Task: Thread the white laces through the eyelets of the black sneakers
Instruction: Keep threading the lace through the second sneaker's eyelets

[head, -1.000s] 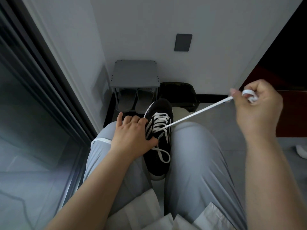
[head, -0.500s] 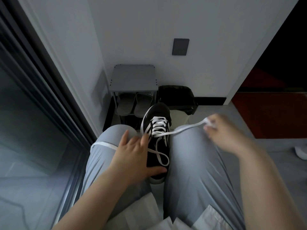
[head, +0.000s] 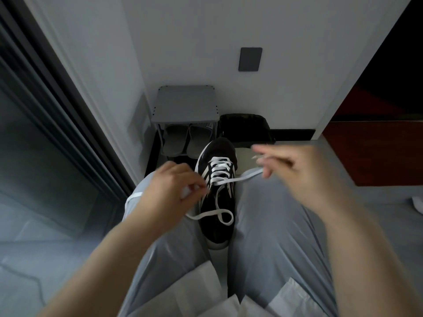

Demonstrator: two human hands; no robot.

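Lacing seems about half done: the black sneaker [head: 217,225], wedged between the knees [head: 274,213], has the white lace [head: 219,170] crossed through its front rows, the eyelets nearer the heel apparently empty. The left hand [head: 169,191] pinches one lace end; whether the blurred right hand [head: 297,172] grips the other cannot be told. Beyond, a rack [head: 185,104] holds grey slippers [head: 183,140].
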